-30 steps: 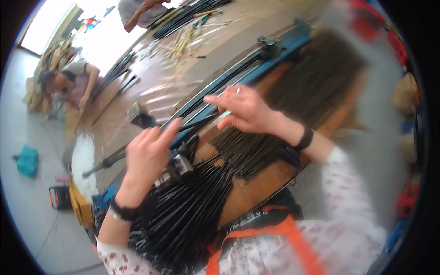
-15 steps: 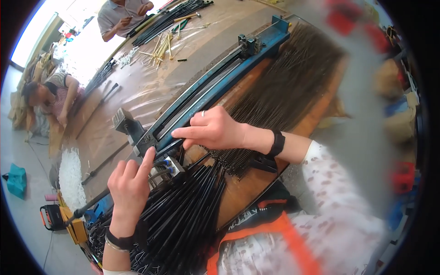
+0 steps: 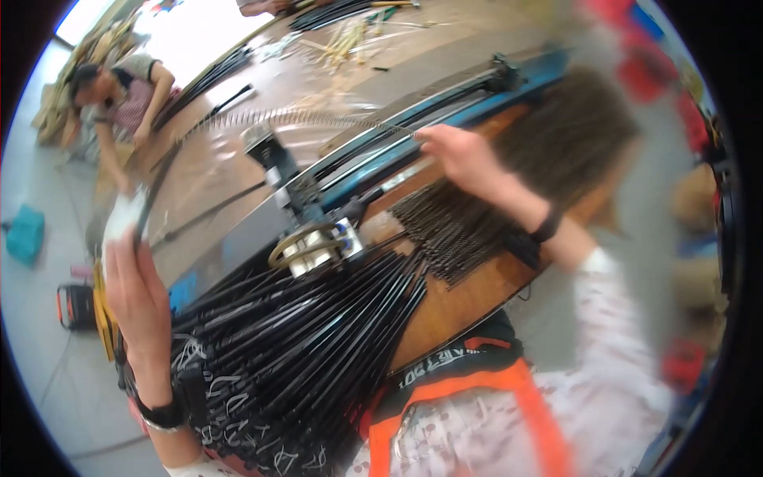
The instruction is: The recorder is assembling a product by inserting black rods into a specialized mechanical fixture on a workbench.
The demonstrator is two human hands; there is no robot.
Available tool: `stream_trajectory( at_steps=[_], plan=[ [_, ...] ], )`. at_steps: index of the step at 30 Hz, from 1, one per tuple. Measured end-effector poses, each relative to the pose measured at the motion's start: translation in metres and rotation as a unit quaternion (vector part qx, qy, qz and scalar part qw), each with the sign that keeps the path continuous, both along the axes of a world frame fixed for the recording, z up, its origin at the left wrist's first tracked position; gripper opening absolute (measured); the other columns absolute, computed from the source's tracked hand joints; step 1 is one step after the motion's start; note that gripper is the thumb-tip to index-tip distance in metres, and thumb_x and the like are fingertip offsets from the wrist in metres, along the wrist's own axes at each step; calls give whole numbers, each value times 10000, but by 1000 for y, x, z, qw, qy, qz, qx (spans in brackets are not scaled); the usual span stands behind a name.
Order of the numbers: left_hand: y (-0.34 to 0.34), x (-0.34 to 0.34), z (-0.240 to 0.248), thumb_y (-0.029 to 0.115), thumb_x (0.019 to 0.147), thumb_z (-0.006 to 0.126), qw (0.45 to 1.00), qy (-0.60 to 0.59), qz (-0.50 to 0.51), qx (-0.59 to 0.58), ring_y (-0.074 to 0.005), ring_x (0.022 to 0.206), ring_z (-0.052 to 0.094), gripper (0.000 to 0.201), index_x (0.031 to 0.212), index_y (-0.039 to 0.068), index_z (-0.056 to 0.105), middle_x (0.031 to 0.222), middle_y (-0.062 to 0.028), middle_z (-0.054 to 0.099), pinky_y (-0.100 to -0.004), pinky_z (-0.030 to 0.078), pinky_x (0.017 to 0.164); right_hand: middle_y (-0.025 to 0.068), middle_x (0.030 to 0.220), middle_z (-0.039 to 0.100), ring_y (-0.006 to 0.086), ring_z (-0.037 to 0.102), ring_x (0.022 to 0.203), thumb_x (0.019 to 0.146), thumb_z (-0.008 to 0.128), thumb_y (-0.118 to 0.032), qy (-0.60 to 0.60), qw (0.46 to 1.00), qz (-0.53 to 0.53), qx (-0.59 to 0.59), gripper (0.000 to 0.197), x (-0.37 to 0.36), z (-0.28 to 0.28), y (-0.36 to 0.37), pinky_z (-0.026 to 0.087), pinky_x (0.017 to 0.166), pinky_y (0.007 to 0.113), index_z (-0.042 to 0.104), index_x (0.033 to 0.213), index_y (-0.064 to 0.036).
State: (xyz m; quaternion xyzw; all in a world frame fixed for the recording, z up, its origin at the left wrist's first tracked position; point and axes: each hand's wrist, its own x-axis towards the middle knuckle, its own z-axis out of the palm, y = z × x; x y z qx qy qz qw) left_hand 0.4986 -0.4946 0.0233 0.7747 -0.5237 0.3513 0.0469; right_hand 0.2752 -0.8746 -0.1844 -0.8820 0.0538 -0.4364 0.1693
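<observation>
"Grey coils mark the middle of the scene: a long, thin spring (image 3: 294,117) arches over the table (image 3: 211,191) between two bare hands. Who has it?"

"The right hand (image 3: 469,163) does, pinching the near end at its fingertips. The spring curves away to those fingers' left, toward the upper end of a dark rod (image 3: 162,176); blur hides whether the two join."

"And the left hand (image 3: 139,298)?"

"Its fingers lie extended and pressed together, the rod's lower end at their tips. The thumb is hidden, so I cannot tell how they grip."

"What surrounds them?"

"Below and left of the right fingertips runs a blue rail (image 3: 381,165); to those fingers' right spreads a mat of springs (image 3: 548,151). Black rods (image 3: 318,334) fan out right of the left fingers. Just beyond the left fingertips sits a white heap (image 3: 127,211), and farther off, a co-worker (image 3: 133,103) leans in."
</observation>
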Motion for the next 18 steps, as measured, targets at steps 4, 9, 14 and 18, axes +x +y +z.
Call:
stream_trajectory(
  at_steps=[4,9,14,18],
  plan=[
    [16,3,17,17,978,560,995,78,25,-52,-342,822,601,285,1257,39,612,913,-180,600,-374,478,735,74,797,678,138,669,750,979,623,-165,187,956,62,216,170,68,45,39,522,642,297,677,1090,-47],
    [51,-1,12,9,967,575,993,103,20,-54,-321,794,612,322,1282,57,618,927,-190,617,-348,481,721,-3,819,713,118,626,712,944,687,-273,96,944,297,108,188,165,67,85,407,901,322,738,973,-94],
    [110,2,-13,31,970,591,987,131,88,-33,-314,723,583,322,1287,78,623,856,-180,595,-368,477,679,-33,822,710,115,614,877,880,741,-340,96,955,281,19,189,193,43,95,310,977,335,783,913,-159],
    [116,7,-34,52,962,612,982,155,98,-39,-301,664,556,313,1273,89,636,801,-165,573,-381,454,626,-37,810,685,134,604,898,892,725,-335,163,944,288,-6,191,199,51,104,305,1000,374,769,891,-149]
  ],
)
